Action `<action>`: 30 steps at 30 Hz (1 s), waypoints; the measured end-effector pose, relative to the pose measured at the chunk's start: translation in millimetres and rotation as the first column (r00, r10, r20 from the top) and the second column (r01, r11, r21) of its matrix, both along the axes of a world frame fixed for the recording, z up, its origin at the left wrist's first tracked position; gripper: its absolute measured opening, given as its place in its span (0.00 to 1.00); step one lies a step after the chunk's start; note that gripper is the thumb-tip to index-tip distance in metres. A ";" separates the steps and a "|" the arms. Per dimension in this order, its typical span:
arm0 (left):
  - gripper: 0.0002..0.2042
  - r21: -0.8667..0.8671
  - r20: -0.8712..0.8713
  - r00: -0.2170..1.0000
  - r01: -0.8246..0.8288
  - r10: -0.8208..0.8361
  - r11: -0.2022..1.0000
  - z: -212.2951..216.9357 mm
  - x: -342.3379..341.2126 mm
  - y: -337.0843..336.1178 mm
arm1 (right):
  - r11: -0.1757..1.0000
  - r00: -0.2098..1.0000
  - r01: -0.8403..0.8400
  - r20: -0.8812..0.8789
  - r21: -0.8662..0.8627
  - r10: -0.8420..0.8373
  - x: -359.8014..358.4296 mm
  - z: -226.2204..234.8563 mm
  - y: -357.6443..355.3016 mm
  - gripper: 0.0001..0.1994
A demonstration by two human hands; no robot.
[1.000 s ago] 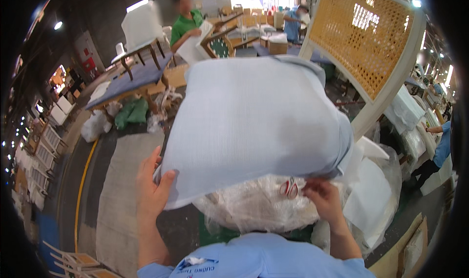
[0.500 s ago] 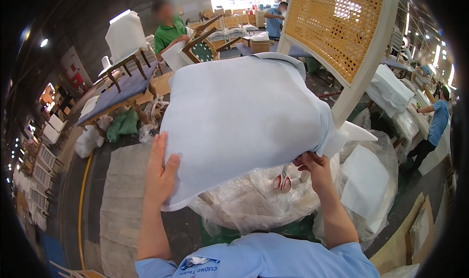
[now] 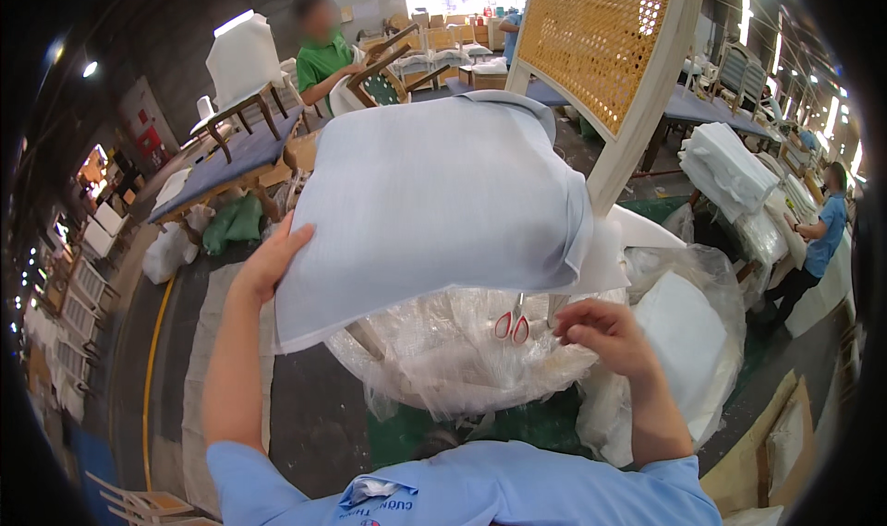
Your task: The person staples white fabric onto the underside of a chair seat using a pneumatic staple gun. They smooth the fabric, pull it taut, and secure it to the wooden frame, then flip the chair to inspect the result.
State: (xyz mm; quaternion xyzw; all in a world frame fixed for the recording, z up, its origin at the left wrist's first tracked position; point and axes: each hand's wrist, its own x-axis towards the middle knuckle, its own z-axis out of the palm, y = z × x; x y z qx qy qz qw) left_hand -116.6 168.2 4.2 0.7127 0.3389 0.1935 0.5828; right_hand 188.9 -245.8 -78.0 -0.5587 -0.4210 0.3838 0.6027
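Observation:
A pale blue-grey fabric cover (image 3: 434,193) lies over the seat of a chair with a cream frame and a woven cane back (image 3: 596,41). At the cover's left edge, my left hand (image 3: 268,258) has its thumb on top and its fingers along the side, closed on the fabric. My right hand (image 3: 610,334) is off the cloth, below its near right corner, fingers loosely bent and apart with nothing visible in them. Left of that hand, red-handled scissors (image 3: 511,327) rest on clear plastic wrap (image 3: 443,350). At the right corner, the cover is folded over white padding (image 3: 605,260).
White sheets (image 3: 684,318) lie in plastic at the right. A blue-topped table (image 3: 208,180) at the left bears a white upholstered chair (image 3: 249,60). Beyond, a person in green (image 3: 323,60) handles an upturned chair. Another person (image 3: 822,235) stands far right.
My right hand has let go of the cover's near right edge and drawn down from it. My left hand has moved left and up along its side. The chair appears shifted left.

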 end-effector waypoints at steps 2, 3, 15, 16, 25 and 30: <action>0.37 -0.118 0.016 1.000 -0.012 0.014 0.993 0.0 7.0 12.4 | 0.999 0.999 0.032 0.017 0.033 -0.032 1.5 15.2 -14.0 0.14; 0.36 -0.169 0.033 0.999 -0.017 0.023 0.985 -1.0 9.6 19.3 | 0.997 0.998 0.055 0.026 0.054 -0.057 1.1 21.7 -20.2 0.14; 0.42 -0.441 0.378 0.923 0.247 -0.070 0.863 -50.5 30.9 87.3 | 0.662 0.701 0.644 0.052 0.384 -0.711 -11.1 81.7 -17.3 0.18; 0.43 -0.425 0.404 0.912 0.256 -0.071 0.868 -53.9 33.0 88.6 | 0.607 0.674 0.658 0.011 0.445 -0.738 -12.6 81.8 -7.7 0.18; 0.50 -0.471 0.446 0.889 0.330 -0.102 0.818 -61.2 34.8 90.4 | 0.398 0.174 0.780 0.444 0.483 -0.879 -42.9 26.4 99.7 0.15; 0.41 -0.540 0.451 0.892 0.271 0.002 0.797 -71.2 30.9 100.0 | 0.272 0.093 0.873 0.408 0.405 -0.908 -26.6 -11.2 121.4 0.16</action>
